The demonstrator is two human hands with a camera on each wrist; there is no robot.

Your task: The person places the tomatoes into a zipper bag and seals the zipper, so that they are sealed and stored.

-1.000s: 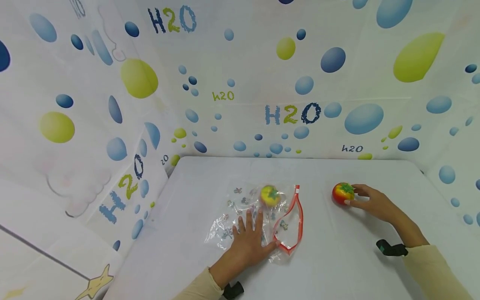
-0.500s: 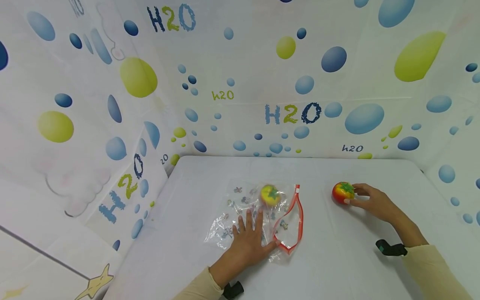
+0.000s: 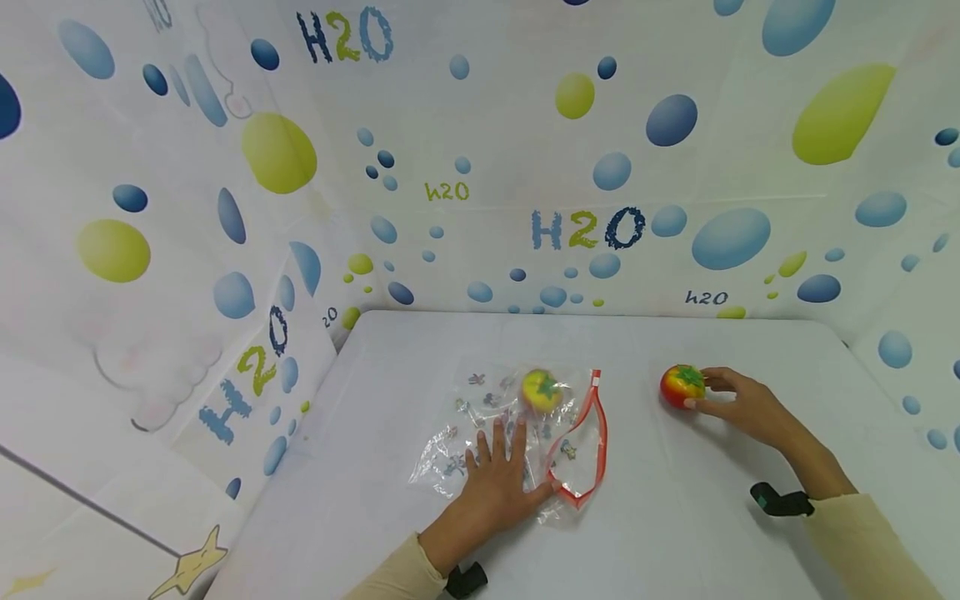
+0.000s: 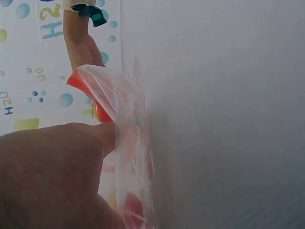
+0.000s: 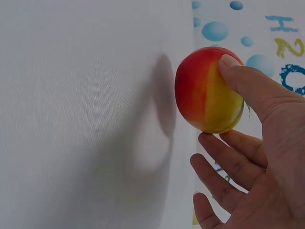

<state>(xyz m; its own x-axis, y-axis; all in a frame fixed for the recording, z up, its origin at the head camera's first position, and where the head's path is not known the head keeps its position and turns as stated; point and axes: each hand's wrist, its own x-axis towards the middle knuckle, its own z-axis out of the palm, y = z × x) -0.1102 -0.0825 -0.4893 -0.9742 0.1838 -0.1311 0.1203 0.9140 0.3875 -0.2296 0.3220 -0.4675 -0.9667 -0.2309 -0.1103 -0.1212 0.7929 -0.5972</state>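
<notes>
A clear plastic bag with small printed figures and a red zip edge lies on the white table. Inside it is a yellow toy fruit with a green star-shaped leaf. My left hand rests on the bag's near side, fingers spread, its thumb at the red edge. Farther right, my right hand pinches a red and yellow toy tomato between thumb and fingertips. The right wrist view shows the tomato close to the table with its shadow beside it; whether it touches the table I cannot tell.
The white table ends at a back edge against a hanging cloth printed with blue and green bubbles and "H2O". More of that cloth hangs at both sides. A dark wrist camera sits at the right sleeve.
My right hand has shifted very slightly left with the toy tomato in its fingers. The left hand and the bag have stayed where they were.
</notes>
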